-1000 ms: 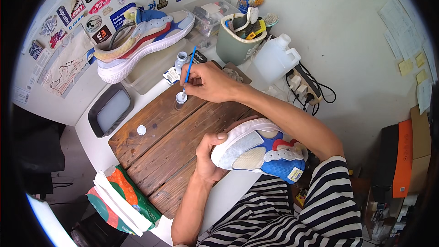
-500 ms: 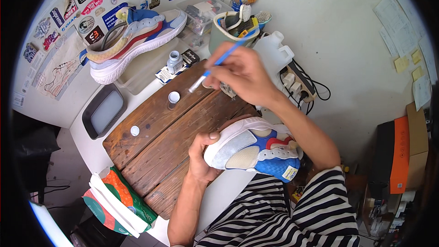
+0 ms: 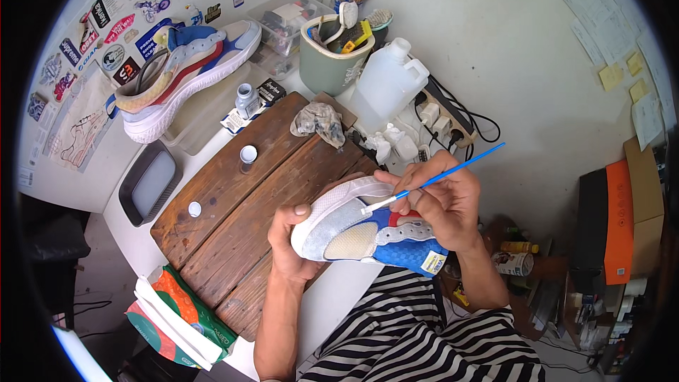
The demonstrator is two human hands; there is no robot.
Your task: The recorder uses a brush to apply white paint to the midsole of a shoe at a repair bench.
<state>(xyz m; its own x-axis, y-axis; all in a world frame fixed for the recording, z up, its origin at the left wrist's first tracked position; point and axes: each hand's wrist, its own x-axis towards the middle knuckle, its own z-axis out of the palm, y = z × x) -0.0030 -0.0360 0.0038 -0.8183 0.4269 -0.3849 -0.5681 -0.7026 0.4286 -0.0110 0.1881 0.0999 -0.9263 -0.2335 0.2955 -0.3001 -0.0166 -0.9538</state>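
Note:
My left hand (image 3: 288, 246) grips a sneaker (image 3: 346, 240) by its toe end, thumb on the pale sole edge. The shoe has grey, cream, blue and red panels and lies on its side in the air above my lap. Between the fingers of my right hand (image 3: 449, 201) is a slim paintbrush (image 3: 453, 171) with a blue handle. Its white bristles touch the grey panel near the blue trim. A small round pot of white paint (image 3: 247, 155) stands on the wooden board (image 3: 233, 212), with a white disc, perhaps its lid (image 3: 194, 209), farther left.
A matching sneaker (image 3: 191, 71) rests on a clear plastic box at the back left. Near it stand an open bottle (image 3: 247, 101), a green bucket of brushes (image 3: 332, 64) and a white jug (image 3: 389, 85). A crumpled rag (image 3: 318, 124) lies on the board; a tissue pack (image 3: 184, 318) sits front left.
My right hand has come down from above the board to the shoe, bringing the brush tip onto its grey panel. The left hand keeps its hold on the shoe.

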